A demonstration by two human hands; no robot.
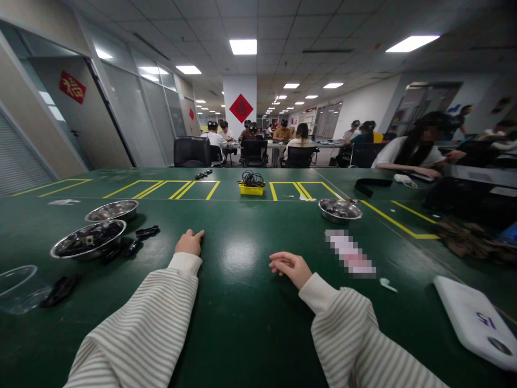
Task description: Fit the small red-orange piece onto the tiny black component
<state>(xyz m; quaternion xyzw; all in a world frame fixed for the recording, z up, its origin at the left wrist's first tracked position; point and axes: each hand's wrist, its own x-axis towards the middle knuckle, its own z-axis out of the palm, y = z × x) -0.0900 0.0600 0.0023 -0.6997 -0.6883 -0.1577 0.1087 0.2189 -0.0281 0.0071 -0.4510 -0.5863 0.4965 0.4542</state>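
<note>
Both my forearms, in striped sleeves, rest on the dark green table [242,302]. My left hand [189,242] lies on the tabletop with its fingers curled into a loose fist, and I see nothing in it. My right hand [288,267] rests on its side with the fingers loosely curled and slightly apart, holding nothing. The two hands lie apart with a bare patch of table between them. The things nearest my left hand are small black parts [146,232] and two steel bowls.
A steel bowl [88,239] of dark parts and a second bowl [112,210] stand at left, a clear plastic cup [18,288] at far left. Another steel bowl [340,209] sits right of centre. A white tablet-like device [476,320] lies at right. A yellow tray [251,188] with cables stands far off. People sit at the back and right.
</note>
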